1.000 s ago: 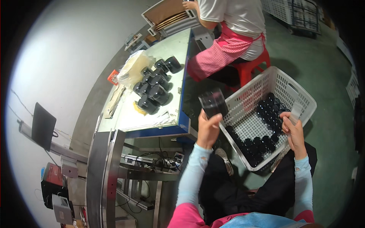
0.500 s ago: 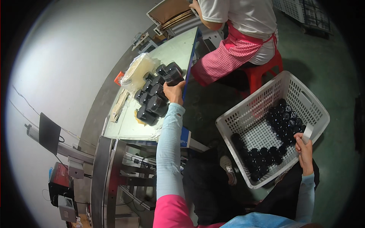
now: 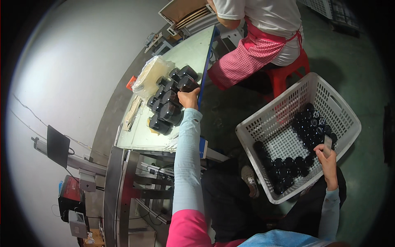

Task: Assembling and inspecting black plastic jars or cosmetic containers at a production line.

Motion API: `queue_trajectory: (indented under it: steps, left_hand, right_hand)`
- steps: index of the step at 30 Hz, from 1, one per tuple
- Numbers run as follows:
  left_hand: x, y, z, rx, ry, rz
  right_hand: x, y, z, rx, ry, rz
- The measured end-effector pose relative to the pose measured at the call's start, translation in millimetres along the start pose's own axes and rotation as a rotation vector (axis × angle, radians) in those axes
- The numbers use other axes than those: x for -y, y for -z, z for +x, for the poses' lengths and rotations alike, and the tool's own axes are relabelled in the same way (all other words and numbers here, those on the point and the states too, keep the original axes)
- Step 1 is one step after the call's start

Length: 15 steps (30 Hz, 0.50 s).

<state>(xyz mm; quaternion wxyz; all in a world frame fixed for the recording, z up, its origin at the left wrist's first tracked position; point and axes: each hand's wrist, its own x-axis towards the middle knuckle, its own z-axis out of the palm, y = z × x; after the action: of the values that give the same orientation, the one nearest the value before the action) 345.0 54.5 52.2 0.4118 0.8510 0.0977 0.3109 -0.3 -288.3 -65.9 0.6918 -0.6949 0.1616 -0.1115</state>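
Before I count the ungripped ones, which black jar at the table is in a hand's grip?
The black jar by the table's blue edge: the left hand grips it; no hand grips the others.

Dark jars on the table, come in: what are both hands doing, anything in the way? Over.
Left hand: gripping a dark jar at the table. Right hand: pinching a pale strip by the white crate. Other jars: close beside the gripped one.

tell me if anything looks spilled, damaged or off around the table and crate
Nothing looks clearly spilled or damaged. Slightly uneven: the dark round pieces in the white crate lie bunched instead of spreading evenly across its floor.
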Motion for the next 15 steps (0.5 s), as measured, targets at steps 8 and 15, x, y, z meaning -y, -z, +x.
queue_trajectory:
  steps: [8,15]
  left_hand:
    - [4,20,-48,0.146,-0.506,0.257]
    - [-5,6,-31,0.267,-0.453,0.54]
  right_hand:
    - [-7,8,-9,-0.048,0.038,-0.028]
    - [-18,17,-10,-0.094,-0.002,-0.015]
